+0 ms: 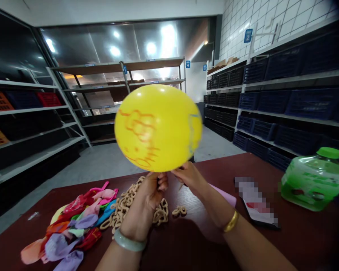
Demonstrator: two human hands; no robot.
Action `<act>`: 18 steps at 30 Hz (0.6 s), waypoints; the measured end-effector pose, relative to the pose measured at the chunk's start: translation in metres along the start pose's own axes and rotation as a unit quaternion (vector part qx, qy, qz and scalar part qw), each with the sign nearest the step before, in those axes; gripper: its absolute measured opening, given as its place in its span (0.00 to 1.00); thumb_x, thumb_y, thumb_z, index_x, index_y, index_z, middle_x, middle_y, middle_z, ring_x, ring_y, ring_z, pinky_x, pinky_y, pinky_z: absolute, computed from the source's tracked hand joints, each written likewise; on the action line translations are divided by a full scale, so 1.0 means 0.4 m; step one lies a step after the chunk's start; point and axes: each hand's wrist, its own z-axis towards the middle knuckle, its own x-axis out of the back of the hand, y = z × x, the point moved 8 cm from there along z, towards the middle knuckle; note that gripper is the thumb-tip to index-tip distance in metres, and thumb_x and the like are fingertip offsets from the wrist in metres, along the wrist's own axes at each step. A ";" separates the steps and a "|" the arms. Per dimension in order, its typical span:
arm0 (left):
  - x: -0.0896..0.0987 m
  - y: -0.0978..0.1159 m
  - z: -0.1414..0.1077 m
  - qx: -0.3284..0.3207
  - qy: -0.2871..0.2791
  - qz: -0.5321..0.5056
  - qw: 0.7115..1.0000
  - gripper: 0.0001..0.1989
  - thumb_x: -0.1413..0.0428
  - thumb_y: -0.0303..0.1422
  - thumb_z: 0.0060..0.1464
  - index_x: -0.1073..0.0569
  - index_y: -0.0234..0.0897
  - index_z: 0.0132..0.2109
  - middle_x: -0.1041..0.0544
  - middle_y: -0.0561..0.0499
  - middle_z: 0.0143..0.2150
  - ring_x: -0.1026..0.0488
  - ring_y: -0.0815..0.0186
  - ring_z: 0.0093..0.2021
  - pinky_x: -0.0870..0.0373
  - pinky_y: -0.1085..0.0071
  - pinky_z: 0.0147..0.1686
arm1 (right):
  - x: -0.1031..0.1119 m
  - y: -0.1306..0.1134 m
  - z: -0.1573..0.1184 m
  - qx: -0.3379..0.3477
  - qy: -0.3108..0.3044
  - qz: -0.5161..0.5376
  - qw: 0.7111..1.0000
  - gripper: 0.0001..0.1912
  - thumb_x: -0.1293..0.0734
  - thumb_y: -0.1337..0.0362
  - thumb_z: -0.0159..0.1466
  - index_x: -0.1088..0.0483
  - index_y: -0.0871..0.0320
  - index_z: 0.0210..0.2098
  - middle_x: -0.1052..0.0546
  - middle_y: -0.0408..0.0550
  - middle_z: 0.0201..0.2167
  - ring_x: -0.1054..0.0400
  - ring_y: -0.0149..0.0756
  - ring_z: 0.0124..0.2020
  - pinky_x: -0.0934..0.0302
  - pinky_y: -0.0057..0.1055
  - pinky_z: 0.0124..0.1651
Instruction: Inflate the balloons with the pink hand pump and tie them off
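Observation:
A large inflated yellow balloon [161,128] with a red cartoon drawing hangs above the table, slightly blurred. Just beneath its underside, my left hand [154,190] is closed around the balloon's neck, which the fingers hide. My right hand [190,177] is beside it, fingers pinched at the balloon's lower edge; what they hold is too small to make out. Under and left of my left hand lies a pile of tan rubber bands [127,203], with a few loose rubber bands [179,211] to the right. Deflated balloons [70,226] in several colours lie heaped farther left.
On the dark red table [214,244], a phone [257,205] lies right of my right arm, near a green-capped bottle [316,180]. A pale purple object [223,195] is partly behind my right forearm. Shelves with crates [271,101] line the room.

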 end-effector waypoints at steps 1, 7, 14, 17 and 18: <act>0.011 0.004 0.004 -0.023 0.005 0.016 1.000 0.10 0.40 0.25 0.45 0.37 0.34 0.28 0.42 0.59 0.20 0.47 0.78 0.16 0.51 0.81 0.15 | -0.002 -0.008 0.000 0.000 0.007 -0.013 1.000 0.15 0.33 0.54 0.61 0.26 0.61 0.36 0.37 0.36 0.16 0.45 0.25 0.16 0.51 0.24 0.18; 0.053 0.026 0.028 -0.191 0.065 0.105 0.974 0.16 0.37 0.38 0.46 0.35 0.34 0.24 0.43 0.61 0.16 0.50 0.79 0.14 0.55 0.80 0.14 | -0.023 -0.138 -0.045 0.227 0.087 -0.238 0.940 0.07 0.34 0.64 0.62 0.23 0.57 0.32 0.25 0.48 0.31 0.31 0.36 0.34 0.36 0.33 0.38; 0.080 0.022 0.040 -0.255 0.100 0.067 0.959 0.13 0.35 0.35 0.41 0.21 0.31 0.34 0.21 0.48 0.33 0.27 0.68 0.32 0.32 0.72 0.38 | -0.077 -0.169 -0.089 0.348 0.048 -0.358 0.865 0.05 0.34 0.69 0.61 0.26 0.56 0.36 0.27 0.53 0.46 0.34 0.41 0.49 0.39 0.40 0.54; 0.087 0.025 0.031 -0.270 0.105 0.110 0.951 0.12 0.35 0.35 0.42 0.21 0.31 0.35 0.20 0.47 0.35 0.26 0.66 0.34 0.32 0.69 0.42 | -0.071 -0.165 -0.078 0.342 0.035 -0.268 0.900 0.04 0.32 0.70 0.59 0.27 0.56 0.30 0.23 0.49 0.38 0.30 0.37 0.43 0.36 0.36 0.51; 0.089 0.028 0.027 -0.275 0.110 0.135 0.946 0.13 0.35 0.35 0.42 0.20 0.31 0.36 0.20 0.46 0.35 0.26 0.65 0.35 0.32 0.68 0.43 | -0.067 -0.164 -0.074 0.334 0.035 -0.240 0.911 0.04 0.32 0.70 0.59 0.26 0.56 0.30 0.23 0.48 0.36 0.29 0.36 0.41 0.35 0.35 0.50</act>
